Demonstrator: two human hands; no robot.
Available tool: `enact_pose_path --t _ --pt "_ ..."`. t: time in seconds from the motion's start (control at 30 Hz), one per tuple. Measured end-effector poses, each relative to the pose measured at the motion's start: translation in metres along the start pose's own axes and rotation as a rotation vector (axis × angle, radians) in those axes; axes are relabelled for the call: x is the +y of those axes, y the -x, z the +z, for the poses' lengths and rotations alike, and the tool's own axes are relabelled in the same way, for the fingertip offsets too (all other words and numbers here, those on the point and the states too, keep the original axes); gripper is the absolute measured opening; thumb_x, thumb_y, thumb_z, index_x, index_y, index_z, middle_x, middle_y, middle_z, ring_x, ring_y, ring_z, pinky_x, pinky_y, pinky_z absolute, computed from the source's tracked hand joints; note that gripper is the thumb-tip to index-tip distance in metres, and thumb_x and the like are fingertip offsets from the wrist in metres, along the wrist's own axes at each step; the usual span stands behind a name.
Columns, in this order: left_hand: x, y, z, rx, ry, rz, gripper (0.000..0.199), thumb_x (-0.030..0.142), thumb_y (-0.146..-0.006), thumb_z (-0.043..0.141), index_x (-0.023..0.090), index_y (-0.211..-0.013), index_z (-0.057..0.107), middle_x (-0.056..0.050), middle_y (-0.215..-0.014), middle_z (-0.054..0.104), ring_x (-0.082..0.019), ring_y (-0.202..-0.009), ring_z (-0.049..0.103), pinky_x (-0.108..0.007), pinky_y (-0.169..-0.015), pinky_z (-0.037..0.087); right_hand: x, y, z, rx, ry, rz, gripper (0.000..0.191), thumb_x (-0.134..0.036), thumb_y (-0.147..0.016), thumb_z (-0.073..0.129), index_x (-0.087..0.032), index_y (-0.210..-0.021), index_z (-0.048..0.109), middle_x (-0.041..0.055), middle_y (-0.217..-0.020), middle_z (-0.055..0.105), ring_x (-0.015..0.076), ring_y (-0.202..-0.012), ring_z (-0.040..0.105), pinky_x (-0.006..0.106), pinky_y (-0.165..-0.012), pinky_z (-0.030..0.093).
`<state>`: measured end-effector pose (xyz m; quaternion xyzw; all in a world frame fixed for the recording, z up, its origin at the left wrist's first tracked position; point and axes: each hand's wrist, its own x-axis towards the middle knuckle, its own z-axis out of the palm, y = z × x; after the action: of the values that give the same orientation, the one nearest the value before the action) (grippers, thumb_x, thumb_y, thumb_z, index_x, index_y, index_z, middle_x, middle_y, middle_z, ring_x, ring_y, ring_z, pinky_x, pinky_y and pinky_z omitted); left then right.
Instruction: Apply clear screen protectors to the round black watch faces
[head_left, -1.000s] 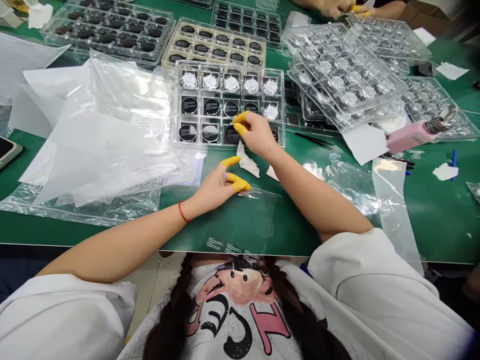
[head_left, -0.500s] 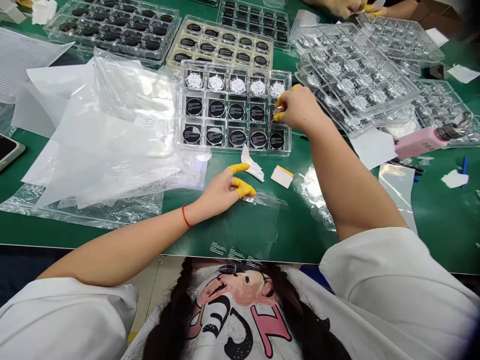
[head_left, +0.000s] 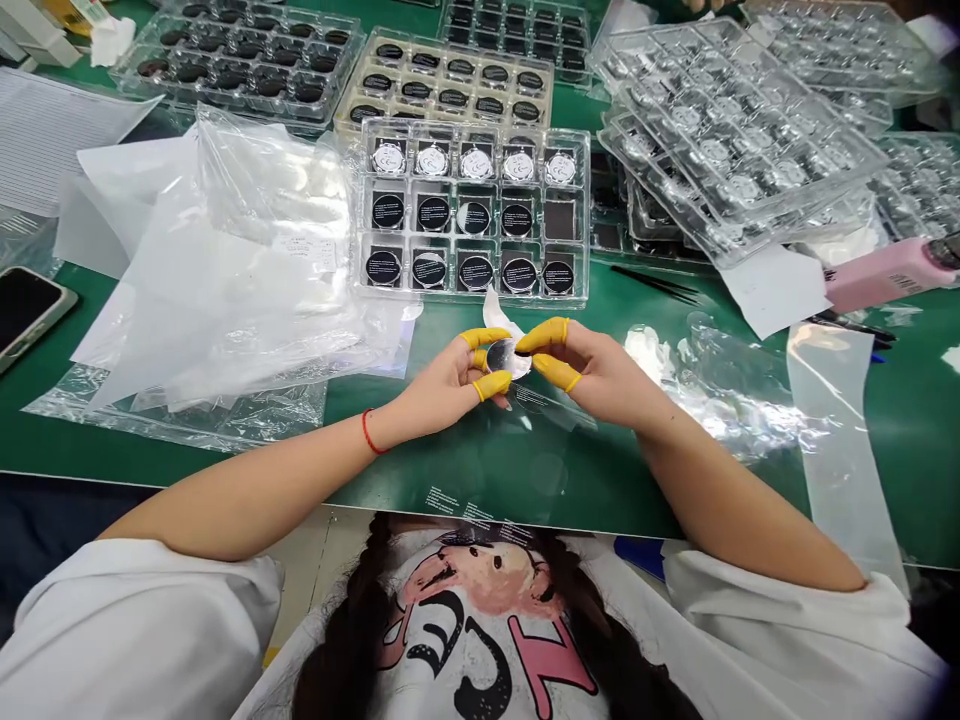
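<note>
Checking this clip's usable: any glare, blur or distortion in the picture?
Head view: glare whitens the clear plastic film beside the right hand; the disc it and the left hand pinch shines brightly; wide-angle distortion bows the table's front edge; nothing looks badly blurred.

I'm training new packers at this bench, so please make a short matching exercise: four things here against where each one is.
1. red string bracelet
2. shiny round disc
3. black tweezers
4. phone

A. pinched between the left hand and right hand
B. at the far left of the green mat
C. around the left wrist
D. on the mat just right of the clear compartment tray

Pairs: 1-C, 2-A, 3-D, 4-B
</note>
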<state>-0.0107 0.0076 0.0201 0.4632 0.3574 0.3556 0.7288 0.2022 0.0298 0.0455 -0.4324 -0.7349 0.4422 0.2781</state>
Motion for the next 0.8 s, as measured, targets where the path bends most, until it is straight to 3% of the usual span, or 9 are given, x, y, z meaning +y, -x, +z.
enact_pose_path --t 0.1,0.2,0.37,0.47,0.57,0.6,0.67,0.73,0.8 --pt "-0.004 -0.001 0.002 -0.024 -0.053 0.042 0.073 0.028 -0.077 0.083 0.023 -0.136 0.041 -0.002 -0.102 0.068 -0.013 -0.079 0.070 -0.032 -0.081 0.058 0.003 -0.002 0.004 0.055 -0.149 0.123 0.024 -0.040 -0.082 0.073 -0.023 -0.096 0.062 0.0039 -0.094 0.069 0.0186 -0.083 0.067 0.038 -0.079 0.058" --pt "-0.006 -0.001 0.002 -0.064 -0.138 0.036 0.089 0.023 -0.076 0.082 0.027 -0.149 0.031 -0.002 -0.101 0.069 -0.016 -0.089 0.070 -0.032 -0.083 0.058 0.002 -0.002 0.013 0.045 -0.179 0.140 0.024 -0.037 -0.080 0.074 -0.022 -0.096 0.062 0.0040 -0.094 0.069 0.0180 -0.082 0.067 0.039 -0.080 0.059" --pt "-0.003 0.000 0.003 -0.055 -0.213 0.067 0.068 0.026 -0.076 0.082 0.021 -0.136 0.050 -0.009 -0.131 0.064 -0.020 -0.111 0.066 -0.033 -0.094 0.057 -0.012 0.006 0.029 0.172 0.235 -0.178 0.005 -0.020 -0.086 0.063 -0.022 -0.085 0.068 0.0071 -0.095 0.070 0.0231 -0.094 0.062 0.043 -0.085 0.054" --pt "-0.002 -0.001 0.001 0.019 -0.238 0.059 0.060 0.025 -0.075 0.082 0.020 -0.128 0.053 -0.008 -0.122 0.066 -0.018 -0.101 0.067 -0.032 -0.090 0.057 -0.018 0.009 0.006 0.159 0.371 -0.209 0.006 -0.021 -0.088 0.062 -0.023 -0.085 0.066 0.0058 -0.087 0.071 0.0215 -0.083 0.062 0.041 -0.078 0.052" --pt "-0.001 0.001 0.000 0.056 -0.251 0.007 0.061 0.024 -0.076 0.080 0.021 -0.129 0.051 -0.003 -0.104 0.066 -0.014 -0.085 0.065 -0.031 -0.082 0.057 -0.002 0.009 -0.048 0.365 0.508 0.093 0.009 -0.020 -0.083 0.066 -0.025 -0.090 0.064 0.0066 -0.088 0.070 0.0208 -0.077 0.062 0.039 -0.068 0.049" --pt "-0.001 0.002 0.000 0.052 -0.250 -0.005 0.061 0.022 -0.076 0.080 0.021 -0.130 0.050 -0.002 -0.101 0.065 -0.014 -0.084 0.065 -0.031 -0.081 0.056 0.007 0.008 -0.066 0.387 0.555 0.155 0.014 -0.014 -0.077 0.068 -0.025 -0.085 0.062 0.0069 -0.080 0.068 0.0208 -0.070 0.059 0.039 -0.063 0.045" --pt "-0.001 0.003 0.000 0.030 -0.229 -0.014 0.061 0.019 -0.077 0.078 0.021 -0.131 0.049 -0.002 -0.099 0.064 -0.014 -0.085 0.065 -0.031 -0.083 0.056 0.027 0.004 -0.093 0.419 0.627 0.207 0.029 -0.006 -0.066 0.071 -0.025 -0.061 0.050 0.0008 -0.054 0.047 0.0165 -0.055 0.043 0.038 -0.059 0.038" --pt "-0.002 0.005 0.002 0.002 -0.225 -0.022 0.061 0.018 -0.078 0.077 0.022 -0.131 0.049 -0.002 -0.099 0.064 -0.015 -0.087 0.067 -0.032 -0.084 0.056 0.042 -0.002 -0.097 0.446 0.667 0.183 0.038 -0.004 -0.063 0.070 -0.026 -0.054 0.041 -0.0017 -0.052 0.035 0.0143 -0.055 0.034 0.039 -0.061 0.037" --pt "-0.003 0.005 0.002 -0.011 -0.230 -0.017 0.060 0.017 -0.078 0.077 0.023 -0.130 0.048 -0.001 -0.097 0.065 -0.015 -0.087 0.068 -0.032 -0.083 0.056 0.045 -0.011 -0.078 0.430 0.665 0.118 0.023 -0.010 -0.069 0.069 -0.024 -0.061 0.053 0.0040 -0.063 0.049 0.0168 -0.061 0.041 0.041 -0.066 0.040"
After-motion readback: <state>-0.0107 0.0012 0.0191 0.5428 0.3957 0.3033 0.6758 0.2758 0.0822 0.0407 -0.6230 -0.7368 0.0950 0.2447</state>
